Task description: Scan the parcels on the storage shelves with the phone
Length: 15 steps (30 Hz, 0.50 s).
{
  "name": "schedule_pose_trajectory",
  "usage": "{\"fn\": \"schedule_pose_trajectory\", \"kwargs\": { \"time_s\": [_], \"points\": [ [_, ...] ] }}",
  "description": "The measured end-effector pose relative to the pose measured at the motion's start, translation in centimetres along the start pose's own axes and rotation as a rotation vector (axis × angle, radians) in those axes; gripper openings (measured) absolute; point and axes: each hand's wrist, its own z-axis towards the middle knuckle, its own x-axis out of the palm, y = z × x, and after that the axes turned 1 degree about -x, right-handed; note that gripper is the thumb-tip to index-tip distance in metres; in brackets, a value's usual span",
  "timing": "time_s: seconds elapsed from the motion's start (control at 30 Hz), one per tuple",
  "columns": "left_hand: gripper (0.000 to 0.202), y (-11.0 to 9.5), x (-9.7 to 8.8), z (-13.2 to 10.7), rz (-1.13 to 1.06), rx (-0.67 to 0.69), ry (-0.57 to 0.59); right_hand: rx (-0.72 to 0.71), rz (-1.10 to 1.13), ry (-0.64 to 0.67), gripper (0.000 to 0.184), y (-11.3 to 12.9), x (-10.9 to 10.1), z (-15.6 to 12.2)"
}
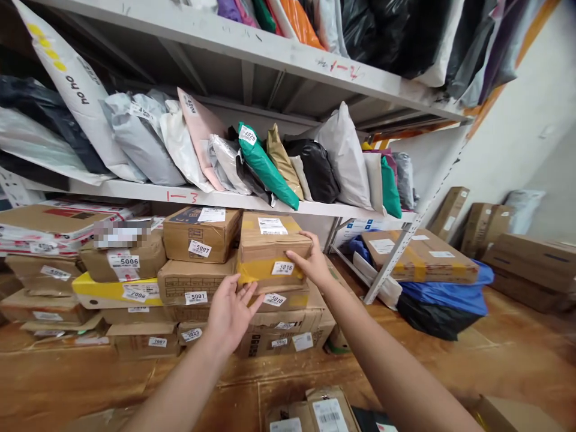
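On the left I see a yellow box (92, 291), then box 5007 (198, 237). The left hand (231, 312) spreads loose, unclosed fingers at the lower left edge of a taped box (258, 247), just over box 5010 (294, 299) (lifted or resting, I can't tell). The right hand (315, 264) clasps its right side, thumb in front.

A box (254, 247) sits between the left hand (234, 306) and the right hand (315, 263), above a lower box (294, 299). To its left, one carton (180, 234) lies on another (180, 277); farther left are more stacked packages (155, 252). Over these stacks, the lower shelf (121, 191) carries a row of bags (274, 171), the upper shelf (270, 47) more. Right of the rack post (390, 264), a flat parcel (443, 267) lies on a sack (436, 313). Parcels (305, 414) lie nearest, on the floor (517, 366).
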Motion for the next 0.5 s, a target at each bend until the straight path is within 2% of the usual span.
{"fn": "schedule_pose_trajectory", "kwargs": {
  "time_s": [0.07, 0.13, 0.2, 0.23, 0.3, 0.37, 0.5],
  "points": [
    [0.008, 0.5, -0.4, 1.4, 0.111, 0.049, -0.037, 0.003, 0.013, 0.054, 0.082, -0.9, 0.5, 1.0],
    [0.019, 1.5, -1.6, 2.3, 0.245, 0.07, -0.093, 0.025, -0.018, 0.114, 0.106, -1.7, 0.4, -0.3],
    [0.051, 2.9, -3.3, 2.9, 0.444, 0.112, -0.166, 0.09, -0.094, 0.158, 0.129, -2.7, 0.2, -3.3],
    [0.07, 3.8, -4.2, 3.2, 0.557, 0.145, -0.196, 0.138, -0.142, 0.162, 0.133, -3.2, 0.3, -5.0],
    [0.095, 5.5, -5.4, 3.9, 0.771, 0.209, -0.226, 0.241, -0.222, 0.145, 0.124, -4.5, 0.9, -7.8],
    [0.101, 7.1, -5.8, 4.8, 0.933, 0.225, -0.225, 0.324, -0.276, 0.111, 0.109, -5.7, 2.1, -9.3],
    [0.111, 8.8, -4.9, 7.2, 1.112, 0.178, -0.267, 0.428, -0.368, 0.055, 0.101, -7.0, 4.4, -8.7]
  ]
}}
